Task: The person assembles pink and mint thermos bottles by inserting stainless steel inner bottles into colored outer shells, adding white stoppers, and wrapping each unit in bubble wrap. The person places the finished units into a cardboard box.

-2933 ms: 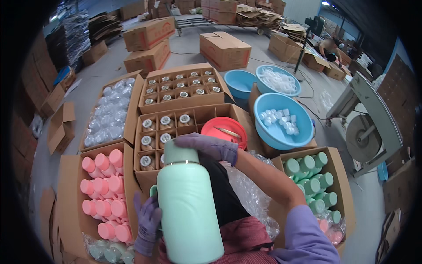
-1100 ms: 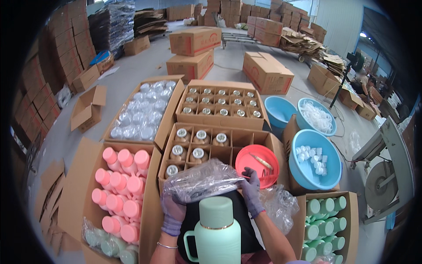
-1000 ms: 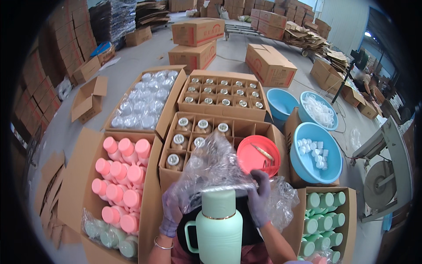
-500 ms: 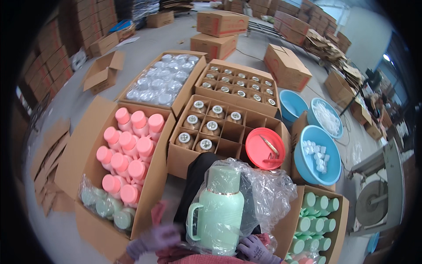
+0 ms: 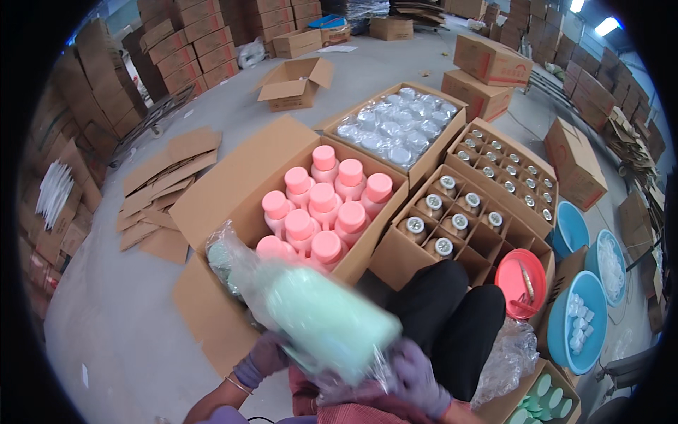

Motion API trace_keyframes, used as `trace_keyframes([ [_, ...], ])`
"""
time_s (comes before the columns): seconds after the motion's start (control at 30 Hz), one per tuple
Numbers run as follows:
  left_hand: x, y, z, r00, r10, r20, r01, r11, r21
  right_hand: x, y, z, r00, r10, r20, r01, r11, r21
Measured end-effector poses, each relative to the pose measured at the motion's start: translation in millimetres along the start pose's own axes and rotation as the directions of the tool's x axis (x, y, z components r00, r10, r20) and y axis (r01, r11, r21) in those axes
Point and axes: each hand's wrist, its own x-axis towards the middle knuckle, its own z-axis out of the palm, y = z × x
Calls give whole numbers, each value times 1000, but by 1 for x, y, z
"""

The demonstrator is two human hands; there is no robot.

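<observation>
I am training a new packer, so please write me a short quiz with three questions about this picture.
1. True or false: the mint green flask is wrapped in clear plastic.
2. Which colour are the flasks in the open carton beside the hands? A pink, B blue, C yellow.
3. Fill in: the red round lid lies on the carton with ____ dividers.

Key: 1 true. 2 A. 3 cardboard. Both the left hand and the right hand, in purple gloves, hold the flask.

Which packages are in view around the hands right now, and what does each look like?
Mint-green flask: blurred, in a clear plastic bag, held by left hand and right hand.
Open brown carton: ahead, pink-capped bottles.
Divided carton: right, metal-lidded flasks.
Far carton: clear-wrapped items.
</observation>
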Motion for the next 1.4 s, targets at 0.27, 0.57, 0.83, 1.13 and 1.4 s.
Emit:
trace_keyframes([
  [0.27, 102, 107, -116, 496, 779, -383, -779, 594, 199, 103, 48, 4, 985, -130, 115, 159, 941, -298],
  [0.57, 165, 116, -233, 636, 590, -498, -148, 727, 671, 66, 69, -20, 989, -51, 140, 118, 842, -527],
  [0.83, 196, 80, -136, 560, 806, -190, 313, 6, 950, 67, 73, -8, 993, -57, 99, 105, 799, -591],
  [1.13, 121, 166, 13, 541, 821, 182, 67, -257, 964, 81, 67, -26, 992, 120, -48, -126, 975, -185],
  [1.4, 42, 96, 187, 391, 644, 657, -487, -461, 742, 129, 62, -92, 786, 590, -182, -29, 330, 943],
])
